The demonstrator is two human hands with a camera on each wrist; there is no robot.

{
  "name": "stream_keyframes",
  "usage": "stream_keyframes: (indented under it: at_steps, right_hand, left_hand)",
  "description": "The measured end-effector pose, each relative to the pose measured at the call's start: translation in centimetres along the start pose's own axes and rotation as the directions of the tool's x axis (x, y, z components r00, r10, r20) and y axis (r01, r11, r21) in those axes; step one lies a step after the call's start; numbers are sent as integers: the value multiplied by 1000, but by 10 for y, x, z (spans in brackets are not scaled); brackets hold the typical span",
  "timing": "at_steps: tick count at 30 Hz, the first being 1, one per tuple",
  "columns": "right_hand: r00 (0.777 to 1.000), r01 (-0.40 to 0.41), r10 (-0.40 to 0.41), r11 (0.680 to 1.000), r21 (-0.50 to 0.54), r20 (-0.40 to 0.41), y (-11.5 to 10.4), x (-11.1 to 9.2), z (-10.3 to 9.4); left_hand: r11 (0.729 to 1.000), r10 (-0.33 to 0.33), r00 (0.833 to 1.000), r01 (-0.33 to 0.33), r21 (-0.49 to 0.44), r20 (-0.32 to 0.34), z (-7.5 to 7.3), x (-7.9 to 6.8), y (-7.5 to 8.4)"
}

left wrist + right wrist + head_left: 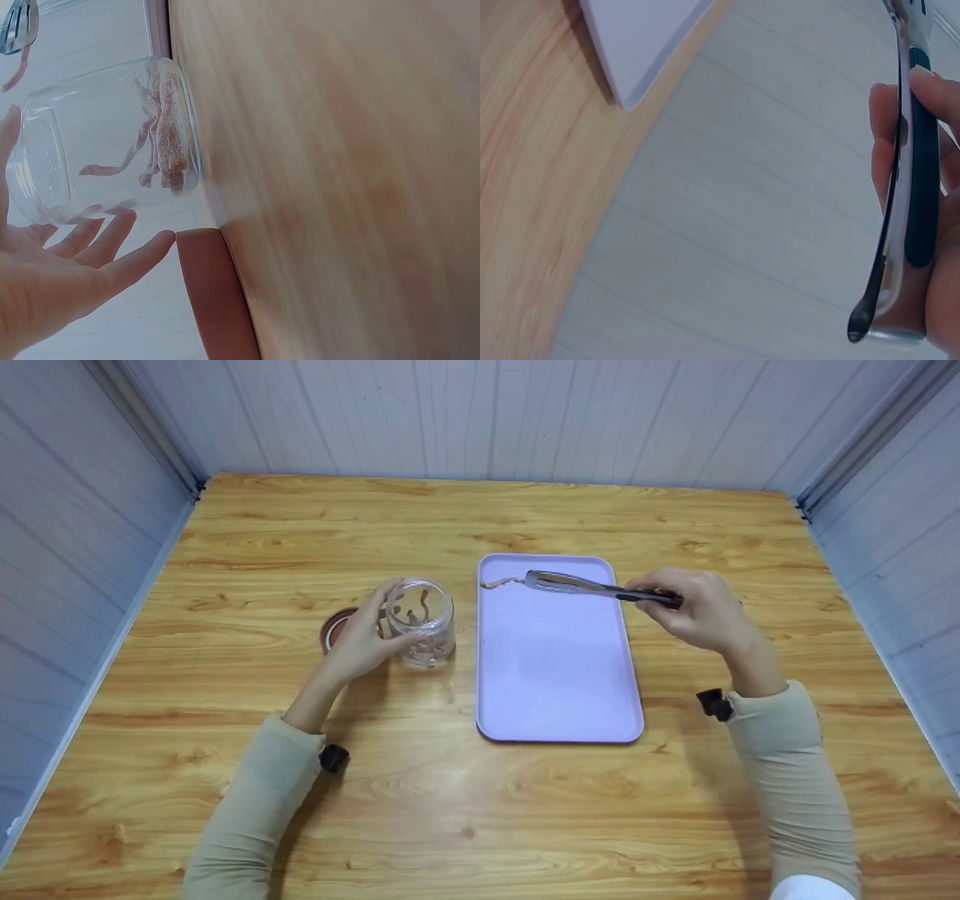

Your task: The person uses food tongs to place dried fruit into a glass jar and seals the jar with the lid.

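Observation:
My left hand (360, 646) holds a clear jar (442, 641) near its open mouth, thumb on one side and fingers on the other. Inside, several thin brown strips (172, 139) lie at the bottom, one sticking up; they look dusted with white. One fingertip is close to a reddish-brown lid (214, 292) beside the jar. My right hand (703, 611) grips metal tongs (570, 582) with dark handles, pressing them nearly closed. From their tips juts a thin, wavy brown strip (501, 583), above the far left part of a purple tray (555, 675).
The wooden table (465, 810) carries the tray right of the jar. Pale panel walls (495, 420) stand behind and at both sides. Dark wrist cameras (334, 758) sit at the cuffs.

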State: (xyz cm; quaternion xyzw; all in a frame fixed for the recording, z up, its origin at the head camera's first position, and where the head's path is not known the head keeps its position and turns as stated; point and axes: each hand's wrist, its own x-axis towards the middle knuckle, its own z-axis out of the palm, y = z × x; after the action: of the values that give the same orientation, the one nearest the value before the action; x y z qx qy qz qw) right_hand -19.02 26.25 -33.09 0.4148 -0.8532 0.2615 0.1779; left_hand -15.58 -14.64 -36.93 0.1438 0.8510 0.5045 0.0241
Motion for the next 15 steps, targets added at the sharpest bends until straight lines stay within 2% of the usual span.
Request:
stream_keyframes:
  at_steps: [1, 8, 15]
  right_hand:
    - [1000, -2, 2, 1000, 4, 5, -1, 2, 1]
    - [1000, -7, 8, 1000, -11, 22, -6, 20, 8]
    - [999, 22, -22, 1000, -4, 36, -11, 34, 15]
  left_hand:
    - [1000, -4, 1000, 4, -4, 1, 0, 0, 0]
    - [1000, 20, 1000, -20, 12, -8, 4, 12, -40]
    - [1000, 16, 1000, -16, 3, -9, 4, 13, -40]
